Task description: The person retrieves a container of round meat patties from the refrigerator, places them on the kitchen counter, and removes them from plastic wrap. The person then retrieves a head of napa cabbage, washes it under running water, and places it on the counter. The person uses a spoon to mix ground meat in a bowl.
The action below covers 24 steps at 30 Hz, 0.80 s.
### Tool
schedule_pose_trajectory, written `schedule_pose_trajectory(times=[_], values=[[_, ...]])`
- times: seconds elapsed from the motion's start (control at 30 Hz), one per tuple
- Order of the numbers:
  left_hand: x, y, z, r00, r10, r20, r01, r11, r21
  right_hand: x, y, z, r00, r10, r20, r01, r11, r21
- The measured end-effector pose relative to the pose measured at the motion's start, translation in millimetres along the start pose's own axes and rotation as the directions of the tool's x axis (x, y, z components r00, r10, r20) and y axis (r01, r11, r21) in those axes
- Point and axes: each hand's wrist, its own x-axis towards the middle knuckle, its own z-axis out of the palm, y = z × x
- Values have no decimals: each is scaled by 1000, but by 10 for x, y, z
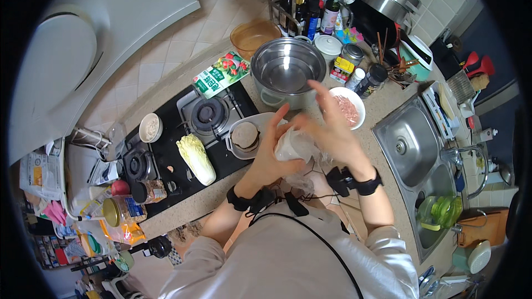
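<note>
Between my hands is a whitish bundle in clear plastic film (pixel 294 146), with loose film hanging below it. My left hand (pixel 268 153) cups its left side, thumb underneath and fingers raised. My right hand (pixel 334 133) is at its upper right, blurred, with the index finger extended; how firmly it touches the bundle is unclear. Just left is a white oval dish (pixel 266 122) holding round, pale slices (pixel 245 136). A bowl of pinkish minced meat (pixel 347 108) sits beyond my right hand, beside a large steel pot (pixel 286 66). A napa cabbage (pixel 196 160) lies on the black gas stove (pixel 166 174).
A green-and-white food packet (pixel 220 74) lies over the stove's back edge. An amber glass bowl (pixel 254 35) stands behind the pot. Seasoning jars (pixel 371 79) crowd the counter's right part, near a double steel sink (pixel 409 149). A small white bowl (pixel 150 128) rests on the stove's left.
</note>
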Motion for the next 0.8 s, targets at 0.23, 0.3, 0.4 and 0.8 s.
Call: schedule_pose_trajectory(times=[0.23, 0.3, 0.4, 0.8], values=[[76, -7, 42, 995, 50, -85, -43, 995, 91, -147, 102, 304, 974, 52, 220, -87, 984, 153], [64, 22, 85, 993, 70, -99, -51, 982, 182, -209, 148, 274, 966, 76, 249, -156, 934, 320], [90, 86, 123, 985, 159, -68, -110, 881, 460, -283, 243, 271, 964, 79, 255, -218, 783, 582], [2, -196, 418, 995, 85, -47, -53, 877, 477, -452, 748, 260, 987, 113, -110, 44, 474, 879]])
